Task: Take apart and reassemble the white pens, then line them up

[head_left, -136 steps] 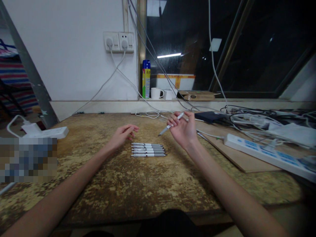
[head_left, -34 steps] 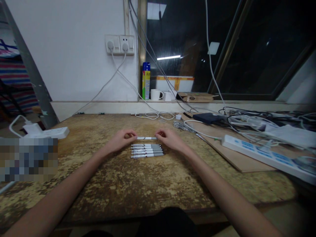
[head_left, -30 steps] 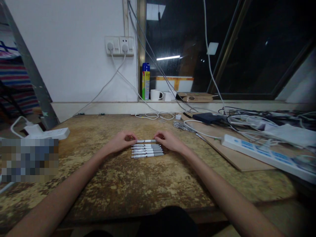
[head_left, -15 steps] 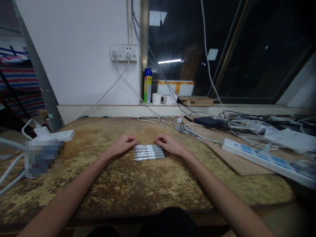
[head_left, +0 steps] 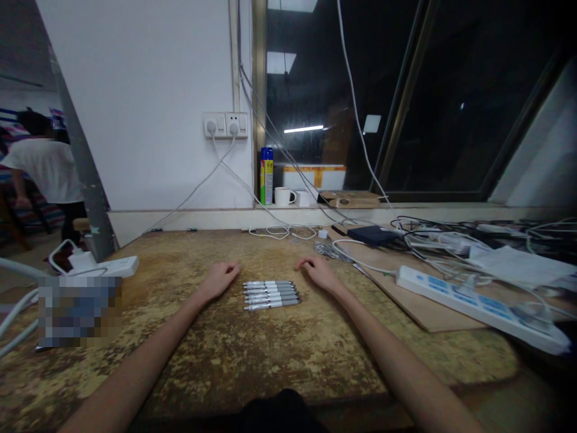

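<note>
Several white and grey pens (head_left: 270,295) lie side by side in a stack of rows on the worn wooden table (head_left: 252,367). To their left rests my left hand (head_left: 220,279), its fingers curled loosely with nothing visible in them and not touching the pens. My right hand (head_left: 318,272) is just right of and above the pens, fingers bent but apart, holding nothing.
A power strip (head_left: 478,307) and a brown board (head_left: 433,313) lie on the right with tangled cables behind. At left are another power strip (head_left: 121,266) and a blurred item (head_left: 79,310). A person (head_left: 42,162) stands far left.
Both hands have moved outward, away from the ends of the pens. The view has tilted up slightly, and a person has come into sight at far left.
</note>
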